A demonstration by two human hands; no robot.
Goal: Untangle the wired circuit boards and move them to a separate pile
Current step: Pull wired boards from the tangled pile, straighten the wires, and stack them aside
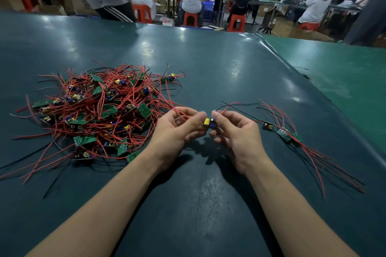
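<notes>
Currently pinched between left hand [177, 129] and right hand [236, 131] beside tangled pile [100, 108]: circuit board [209, 123], light, fragile, limp-wired; best gripped by edges.

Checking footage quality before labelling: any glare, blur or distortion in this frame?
Head view: overhead lights leave glare patches on the table; wide-angle bending curves its far edge; background workers are blurred; left hand, right hand and tangled pile stay sharp.

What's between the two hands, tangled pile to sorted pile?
Head view: one circuit board, pinched by left hand and right hand; its red wires trail back to the tangled pile. Sorted pile lies right.
</notes>
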